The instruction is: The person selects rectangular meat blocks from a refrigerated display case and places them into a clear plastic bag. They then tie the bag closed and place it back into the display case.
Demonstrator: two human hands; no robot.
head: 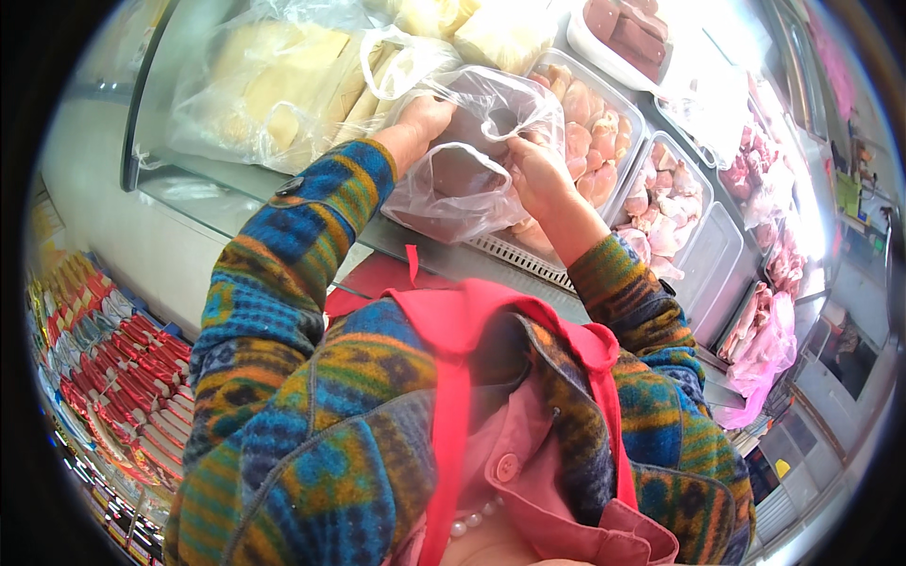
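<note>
A clear plastic carrier bag (463, 216) with white loop handles is spread over the glass counter before me. Something smooth and brown (453, 173) shows through its film; whether it lies inside or beneath is unclear. At the bag's upper left edge, my left hand (422, 122) is curled around the plastic, its fingertips partly hidden. My right hand (541, 173) pinches the film beside a handle on the opposite side. Just past that hand is a clear tray of raw chicken pieces (594, 134). Bagged pale yellow sheets (276, 92), perhaps tofu skin, lie left of the bag.
Further right stand a tray of smaller raw poultry pieces (662, 198) and a lidded or bare plastic tray (708, 247). A white tub holds dark red blocks (630, 35). A pink plastic bag (761, 361) hangs at right. Red-packaged goods (134, 375) fill a rack lower left.
</note>
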